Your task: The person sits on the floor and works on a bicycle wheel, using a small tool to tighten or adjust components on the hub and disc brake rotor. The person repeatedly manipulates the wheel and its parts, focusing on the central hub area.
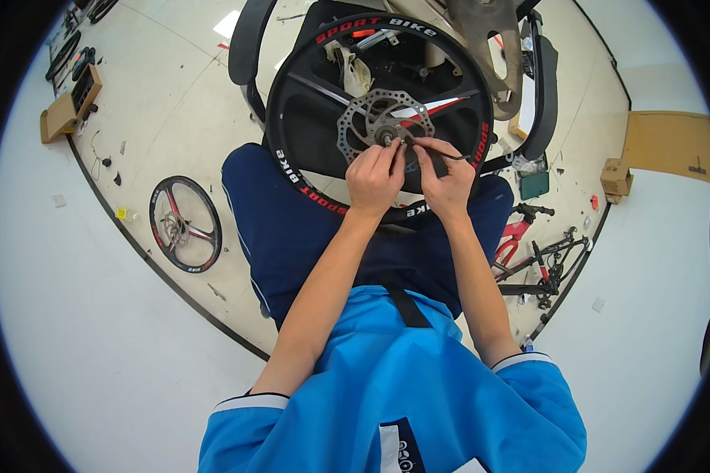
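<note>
A black three-spoke bicycle wheel (282, 94) with red and white lettering lies in front of me, over a black chair seat and against my legs. A silver brake disc (352, 120) with holes sits at its middle, around the hub axle (386, 139). My left hand (373, 180) is closed in a pinch just below the axle; whatever its fingertips hold is too small to name. My right hand (447, 183) pinches beside it, closed on a thin dark hex key (456, 157) whose end sticks out to the right. Both sets of fingertips nearly meet at the disc's lower edge.
Chair armrests (252, 39) flank the wheel, with a grey metal frame part (493, 47) at the upper right. Another wheel (215, 236) rests on the floor at left. Bicycle frames (538, 264) lie at right. Cardboard boxes (616, 178) stand by the walls, and small parts litter the floor.
</note>
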Demonstrator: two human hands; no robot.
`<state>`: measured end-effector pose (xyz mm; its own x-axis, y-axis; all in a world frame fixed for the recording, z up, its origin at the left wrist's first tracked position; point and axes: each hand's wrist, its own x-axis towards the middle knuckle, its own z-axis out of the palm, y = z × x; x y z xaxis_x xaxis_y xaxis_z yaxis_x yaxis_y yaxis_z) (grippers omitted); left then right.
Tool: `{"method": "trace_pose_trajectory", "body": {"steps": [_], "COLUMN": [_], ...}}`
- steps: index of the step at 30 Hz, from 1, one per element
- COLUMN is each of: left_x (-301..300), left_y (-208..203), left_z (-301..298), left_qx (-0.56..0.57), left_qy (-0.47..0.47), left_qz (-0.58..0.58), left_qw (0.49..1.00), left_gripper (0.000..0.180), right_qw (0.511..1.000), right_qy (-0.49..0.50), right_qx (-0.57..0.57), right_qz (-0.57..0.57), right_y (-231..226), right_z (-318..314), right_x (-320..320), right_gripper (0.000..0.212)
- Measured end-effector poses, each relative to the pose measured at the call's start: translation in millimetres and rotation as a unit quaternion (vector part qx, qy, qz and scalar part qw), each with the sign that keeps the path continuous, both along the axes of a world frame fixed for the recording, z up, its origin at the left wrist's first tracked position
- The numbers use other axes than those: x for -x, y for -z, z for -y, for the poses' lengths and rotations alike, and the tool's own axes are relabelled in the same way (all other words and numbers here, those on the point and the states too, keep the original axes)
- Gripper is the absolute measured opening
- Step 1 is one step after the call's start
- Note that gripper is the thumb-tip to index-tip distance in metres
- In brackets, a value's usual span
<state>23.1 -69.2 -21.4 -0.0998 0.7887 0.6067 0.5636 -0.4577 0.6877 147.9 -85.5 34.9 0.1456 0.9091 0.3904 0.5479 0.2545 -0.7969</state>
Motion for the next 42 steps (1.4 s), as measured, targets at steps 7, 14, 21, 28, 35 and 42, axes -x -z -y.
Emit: {"method": "trace_pose_trajectory", "body": {"steps": [7, 14, 21, 28, 35, 42], "left_x": [2.0, 3.8, 3.6, 4.1, 1.0, -2.4], "left_y": [2.0, 4.5, 6.3, 0.3, -1.1, -2.0], "left_z": [-1.4, -2.0, -1.1, -2.9, -2.5, -1.6], "left_qx": [-0.023, -0.038, -0.038, -0.024, -0.012, 0.005], "left_qy": [0.008, 0.018, 0.013, 0.012, 0.0, -0.007], "left_qz": [-0.026, -0.052, -0.033, -0.032, -0.031, -0.015], "left_qw": [0.999, 0.998, 0.999, 0.999, 0.999, 1.0], "left_gripper": [0.018, 0.028, 0.032, 0.027, 0.023, 0.014], "right_qw": [1.0, 0.998, 0.989, 0.989, 0.989, 0.996], "right_qy": [-0.006, -0.036, -0.057, -0.049, -0.044, -0.084], "right_qx": [0.007, -0.035, -0.069, -0.068, -0.072, -0.035], "right_qz": [-0.019, 0.027, 0.116, 0.121, 0.123, 0.018], "right_y": [3.3, 0.7, -3.8, -2.1, -3.5, -15.7], "right_z": [-0.1, -5.4, -7.3, -7.3, -11.2, -0.9], "right_x": [1.4, 7.5, 7.9, 4.9, 5.9, 9.4], "right_gripper": [0.015, 0.016, 0.018, 0.017, 0.019, 0.027]}}
